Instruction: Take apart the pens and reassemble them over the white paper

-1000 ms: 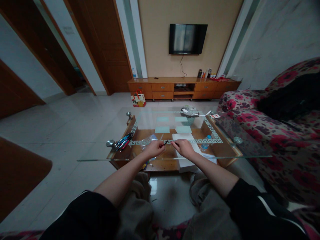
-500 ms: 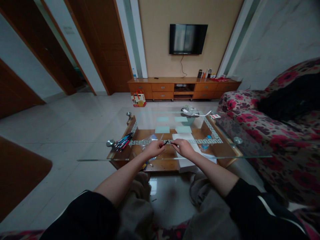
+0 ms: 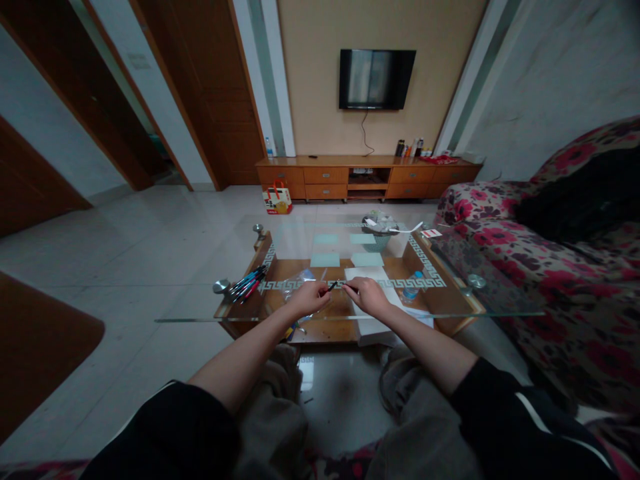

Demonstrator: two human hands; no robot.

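Note:
My left hand [image 3: 310,297] is closed around a slim black pen [image 3: 333,286], whose dark end sticks out from the fingertips toward the right. Facing it, a small gap away, my right hand [image 3: 367,295] is pinched; a tiny piece seems to lie at its fingertips, too small to name. Both hands are over the near part of the glass coffee table [image 3: 195,319]. Several pens [image 3: 247,285] lie bunched on the glass to the left. A clear plastic bag [image 3: 295,283] shows just beyond my left hand.
A white paper stack [image 3: 373,327] shows beneath my right forearm, and a blue-capped bottle [image 3: 412,285] stands to its right. Beyond the table are a filled waste basket [image 3: 380,237] and a paper carrier bag [image 3: 277,200]. A flowered sofa [image 3: 565,300] borders the right side.
Hardly anything differs. Both hands keep their place and grip, with at most a very slight shift at the right fingertips.

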